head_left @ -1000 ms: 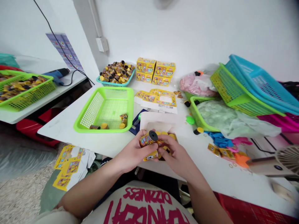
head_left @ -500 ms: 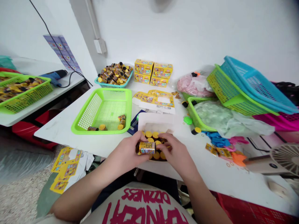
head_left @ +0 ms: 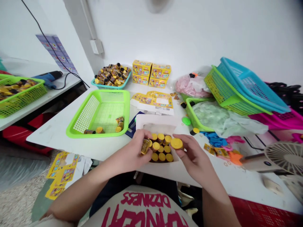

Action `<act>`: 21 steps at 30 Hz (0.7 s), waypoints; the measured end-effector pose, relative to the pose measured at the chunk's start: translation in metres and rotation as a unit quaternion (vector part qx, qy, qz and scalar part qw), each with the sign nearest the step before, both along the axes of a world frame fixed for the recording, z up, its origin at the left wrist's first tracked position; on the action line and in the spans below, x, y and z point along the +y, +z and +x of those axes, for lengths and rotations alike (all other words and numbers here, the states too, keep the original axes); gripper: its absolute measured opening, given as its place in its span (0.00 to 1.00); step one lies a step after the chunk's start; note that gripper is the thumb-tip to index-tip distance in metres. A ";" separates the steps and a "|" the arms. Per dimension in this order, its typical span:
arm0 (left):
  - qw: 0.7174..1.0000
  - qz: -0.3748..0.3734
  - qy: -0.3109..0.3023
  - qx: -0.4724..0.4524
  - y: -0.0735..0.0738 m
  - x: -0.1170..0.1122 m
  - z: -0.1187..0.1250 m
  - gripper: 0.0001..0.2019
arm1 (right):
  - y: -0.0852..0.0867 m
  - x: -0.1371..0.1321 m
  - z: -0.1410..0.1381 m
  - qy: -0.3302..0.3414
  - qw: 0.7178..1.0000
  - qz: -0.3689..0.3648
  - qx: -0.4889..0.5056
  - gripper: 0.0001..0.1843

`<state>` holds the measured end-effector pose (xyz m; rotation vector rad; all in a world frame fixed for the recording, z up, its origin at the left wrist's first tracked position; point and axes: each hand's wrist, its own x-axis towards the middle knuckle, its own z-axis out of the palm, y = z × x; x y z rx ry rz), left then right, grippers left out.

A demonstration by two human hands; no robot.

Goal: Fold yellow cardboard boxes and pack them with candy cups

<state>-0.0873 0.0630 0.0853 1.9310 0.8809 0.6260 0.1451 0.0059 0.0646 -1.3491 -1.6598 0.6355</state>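
Note:
My left hand (head_left: 132,154) is closed round a small yellow-labelled canister (head_left: 145,146) and holds it at the left edge of a white open box (head_left: 163,171) at the table's near edge. Inside the box stand several canisters with yellow caps (head_left: 161,152), packed side by side. My right hand (head_left: 193,156) pinches another yellow-capped canister (head_left: 176,143) just above the box's right side. Both forearms reach in from below.
A green basket (head_left: 75,126) with a few canisters sits left of the box. A blue tray of canisters (head_left: 111,75), yellow cartons (head_left: 151,73) and flat carton blanks (head_left: 153,101) lie behind. Baskets and bags (head_left: 227,116) crowd the right; a small fan (head_left: 281,157) stands at the near right.
The canister that both hands held in front of the box has come down to the box's left side in my left hand. My right hand has lifted out with a canister of its own.

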 end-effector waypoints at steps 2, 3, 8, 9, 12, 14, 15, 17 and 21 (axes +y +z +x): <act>0.998 -0.014 0.059 -0.015 -0.008 0.000 0.001 0.15 | -0.009 -0.001 0.004 -0.020 0.999 0.006 0.031 0.17; 0.996 -0.016 0.079 -0.026 -0.011 -0.001 0.002 0.16 | -0.013 -0.001 0.004 -0.034 0.999 0.005 0.023 0.17; 0.999 0.025 0.041 0.008 -0.006 -0.008 0.006 0.07 | -0.026 0.000 -0.001 -0.079 0.983 0.033 -0.165 0.16; 0.998 0.051 0.022 0.025 -0.005 -0.009 0.008 0.04 | -0.028 0.001 -0.001 -0.082 0.975 0.048 -0.199 0.15; 0.993 0.104 -0.021 0.051 -0.007 -0.007 0.019 0.08 | -0.036 0.005 -0.002 -0.114 0.952 0.085 -0.272 0.14; 0.993 0.104 -0.033 0.052 -0.015 -0.003 0.031 0.14 | -0.041 0.007 -0.004 -0.139 0.947 0.085 -0.278 0.14; 0.993 0.101 -0.034 0.053 -0.020 -0.001 0.037 0.18 | -0.043 0.007 -0.005 -0.145 0.949 0.077 -0.271 0.14; 0.993 0.100 -0.024 0.060 -0.030 0.004 0.048 0.25 | -0.045 0.007 -0.007 -0.146 0.956 0.057 -0.249 0.15; 0.989 0.128 -0.010 0.074 -0.044 0.013 0.061 0.28 | -0.046 0.006 -0.008 -0.130 0.965 0.037 -0.226 0.11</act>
